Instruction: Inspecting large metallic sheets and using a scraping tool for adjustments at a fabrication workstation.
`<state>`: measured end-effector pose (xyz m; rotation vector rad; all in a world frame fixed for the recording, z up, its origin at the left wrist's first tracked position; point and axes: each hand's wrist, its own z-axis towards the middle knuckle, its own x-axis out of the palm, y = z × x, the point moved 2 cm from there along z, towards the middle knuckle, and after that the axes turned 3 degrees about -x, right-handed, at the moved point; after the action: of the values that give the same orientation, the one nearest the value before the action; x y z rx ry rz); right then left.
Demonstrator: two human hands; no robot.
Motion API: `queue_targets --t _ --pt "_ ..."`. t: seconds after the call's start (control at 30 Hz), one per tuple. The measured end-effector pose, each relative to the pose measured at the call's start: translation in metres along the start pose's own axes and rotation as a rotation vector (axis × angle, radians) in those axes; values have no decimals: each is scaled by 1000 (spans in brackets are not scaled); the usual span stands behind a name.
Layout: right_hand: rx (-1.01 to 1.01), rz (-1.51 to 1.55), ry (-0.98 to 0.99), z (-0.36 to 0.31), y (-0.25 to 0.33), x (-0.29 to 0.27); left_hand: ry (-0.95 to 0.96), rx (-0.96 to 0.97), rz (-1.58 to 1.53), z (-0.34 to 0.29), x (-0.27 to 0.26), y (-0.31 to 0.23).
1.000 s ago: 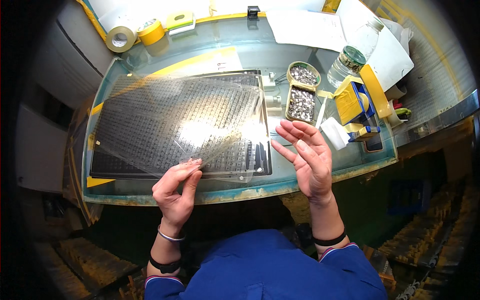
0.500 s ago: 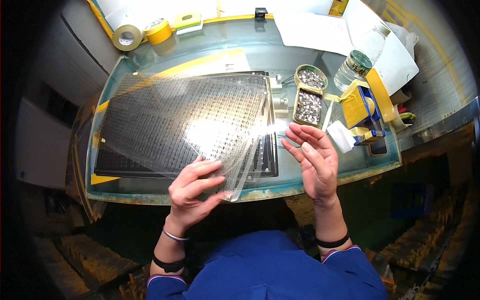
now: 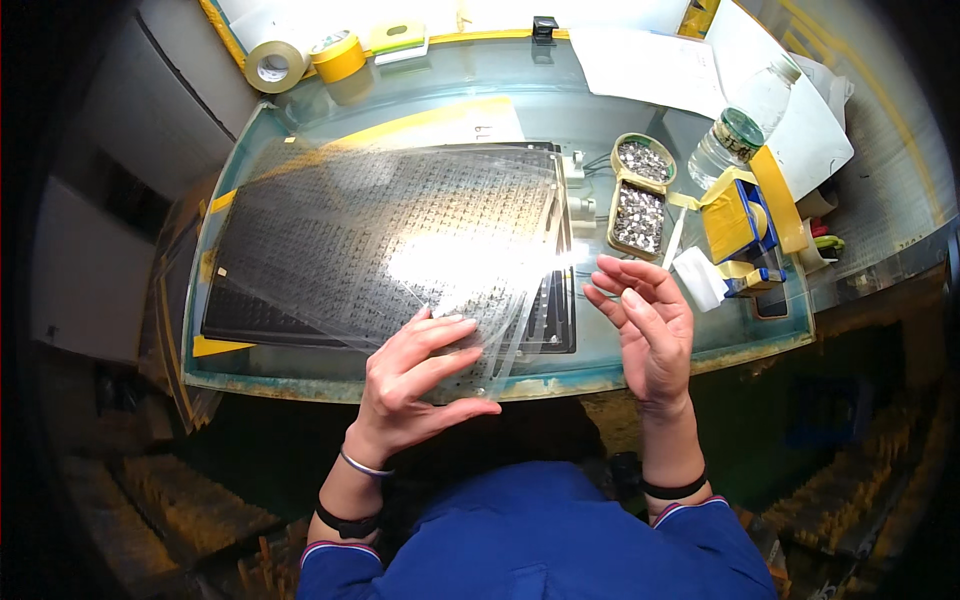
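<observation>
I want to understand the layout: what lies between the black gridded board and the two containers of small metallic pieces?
In the head view, two white fittings lie there, beside the black gridded board, with thin dark cables.

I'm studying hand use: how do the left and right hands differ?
The left hand is at the near corner of the clear sheet; the right hand hovers apart from it. The left hand wears a silver bangle; the right hand, none. Each wears a dark band.
</observation>
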<state>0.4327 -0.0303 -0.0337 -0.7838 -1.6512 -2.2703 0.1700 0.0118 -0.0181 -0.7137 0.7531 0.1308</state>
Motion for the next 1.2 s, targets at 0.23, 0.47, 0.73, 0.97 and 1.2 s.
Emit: queue_targets --t 0.23,0.47,0.73,0.97,1.2 --pt "1 5 11 -1 0 -2 -44 13 47 4 0 -4" --pt "-1 13 8 0 -3 -1 -169 -17 123 2 5 -5" --pt "-24 -111 37 -2 -3 0 -186 30 149 0 10 -6" --pt "1 -113 32 -2 -4 -1 10 161 371 22 -2 -26" --pt "45 -200 50 -3 -8 0 107 -62 440 32 23 -40"
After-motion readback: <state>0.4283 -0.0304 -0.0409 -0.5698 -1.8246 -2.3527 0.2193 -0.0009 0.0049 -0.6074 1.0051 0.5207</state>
